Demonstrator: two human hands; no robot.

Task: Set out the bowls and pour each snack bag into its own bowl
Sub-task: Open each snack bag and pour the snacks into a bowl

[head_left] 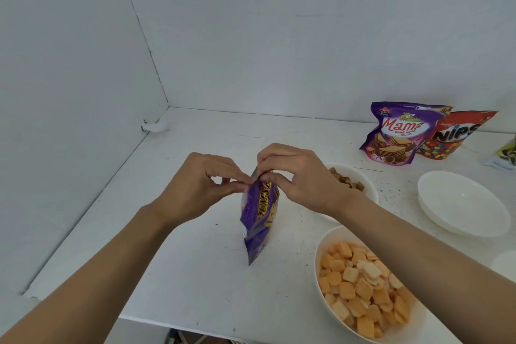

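A purple snack bag with yellow lettering (258, 218) stands upright in the middle of the white table (195, 274). My left hand (201, 184) and my right hand (296, 173) both pinch its top edge, one on each side. To the right, a white bowl (324, 257) holds orange square crackers. Behind my right hand another white bowl (368, 187) holds brown cubes. An empty white bowl (460, 209) sits further right.
Two snack bags lean on the back wall at the right: a purple Mama wafer bag (396, 134) and a red Nips bag (458, 134). A green packet (506, 152) shows at the right edge. White walls close the table at left and back.
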